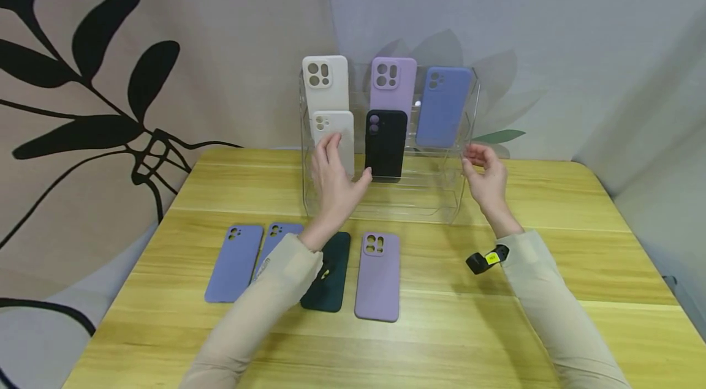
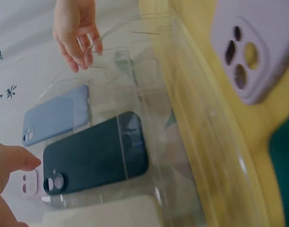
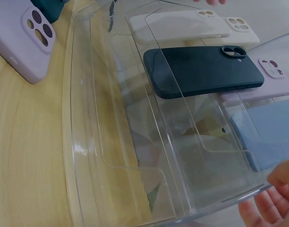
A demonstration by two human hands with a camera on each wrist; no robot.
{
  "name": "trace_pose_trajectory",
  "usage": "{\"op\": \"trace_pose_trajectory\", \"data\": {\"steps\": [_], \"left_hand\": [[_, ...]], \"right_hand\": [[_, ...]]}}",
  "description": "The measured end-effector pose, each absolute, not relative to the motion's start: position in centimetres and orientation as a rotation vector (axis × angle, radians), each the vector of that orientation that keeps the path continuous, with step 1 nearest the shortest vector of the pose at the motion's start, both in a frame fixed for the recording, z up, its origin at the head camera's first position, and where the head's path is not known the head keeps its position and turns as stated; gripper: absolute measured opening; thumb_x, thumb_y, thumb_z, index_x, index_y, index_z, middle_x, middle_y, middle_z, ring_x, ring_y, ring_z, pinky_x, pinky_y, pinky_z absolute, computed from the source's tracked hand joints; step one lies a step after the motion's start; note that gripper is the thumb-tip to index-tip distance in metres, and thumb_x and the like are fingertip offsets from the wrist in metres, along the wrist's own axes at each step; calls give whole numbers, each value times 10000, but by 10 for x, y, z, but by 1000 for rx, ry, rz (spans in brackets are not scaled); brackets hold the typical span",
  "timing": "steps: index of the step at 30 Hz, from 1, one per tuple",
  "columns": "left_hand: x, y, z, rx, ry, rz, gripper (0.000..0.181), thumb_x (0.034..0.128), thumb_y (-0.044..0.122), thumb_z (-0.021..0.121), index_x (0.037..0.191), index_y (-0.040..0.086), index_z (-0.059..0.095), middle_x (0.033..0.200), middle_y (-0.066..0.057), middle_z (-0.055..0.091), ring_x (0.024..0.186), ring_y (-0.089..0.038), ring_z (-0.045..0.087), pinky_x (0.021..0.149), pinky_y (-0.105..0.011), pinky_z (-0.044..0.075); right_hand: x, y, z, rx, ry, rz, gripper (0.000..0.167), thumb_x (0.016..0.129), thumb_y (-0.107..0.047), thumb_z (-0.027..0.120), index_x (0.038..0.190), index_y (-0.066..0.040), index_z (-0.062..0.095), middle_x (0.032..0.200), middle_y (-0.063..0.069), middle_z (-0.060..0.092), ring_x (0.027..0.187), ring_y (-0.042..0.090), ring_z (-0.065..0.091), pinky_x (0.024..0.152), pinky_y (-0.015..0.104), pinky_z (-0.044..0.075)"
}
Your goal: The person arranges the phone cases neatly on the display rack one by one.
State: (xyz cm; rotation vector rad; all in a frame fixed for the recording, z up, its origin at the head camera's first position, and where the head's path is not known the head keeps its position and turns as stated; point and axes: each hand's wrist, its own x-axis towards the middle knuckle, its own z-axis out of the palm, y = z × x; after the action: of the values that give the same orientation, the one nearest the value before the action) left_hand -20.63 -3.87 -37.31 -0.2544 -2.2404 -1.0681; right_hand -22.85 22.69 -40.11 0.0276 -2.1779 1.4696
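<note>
Five cases (image 1: 386,147), upper centre, should be light and pliable; take them by the edges. The left hand (image 1: 337,184) spreads before the front white case (image 1: 345,143); the right hand (image 1: 488,181) seems to pinch the rack (image 1: 432,178).

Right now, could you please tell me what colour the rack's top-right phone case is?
The phone case is blue, clearest in the head view.

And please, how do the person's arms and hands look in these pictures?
The left sleeve and right sleeve are long and pale cream. The left hand and right hand wear no gloves. At the right cuff is a small black device with a yellow label.
</note>
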Motion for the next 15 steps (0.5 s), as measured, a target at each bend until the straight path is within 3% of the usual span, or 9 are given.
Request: {"op": "trace_pose_trajectory", "data": {"steps": [7,15], "left_hand": [[-197,-67,-390,-213,-2294,-1061,731,709,115,763,1315,-48,388,1290,-221,359,1173,-373,357,953,-520,314],[-182,-100,-404,-120,-2439,-1024,772,743,153,760,1351,-56,333,1320,-250,331,1202,-399,325,968,-533,300]], "right_hand": [[-229,227,-403,8,-2195,1443,221,887,33,575,1099,93,578,1045,240,618,860,110,573,645,54,429],[-230,227,-404,34,-2180,1460,224,891,48,562,1106,109,565,1054,249,612,820,-13,523,642,55,431]]}}
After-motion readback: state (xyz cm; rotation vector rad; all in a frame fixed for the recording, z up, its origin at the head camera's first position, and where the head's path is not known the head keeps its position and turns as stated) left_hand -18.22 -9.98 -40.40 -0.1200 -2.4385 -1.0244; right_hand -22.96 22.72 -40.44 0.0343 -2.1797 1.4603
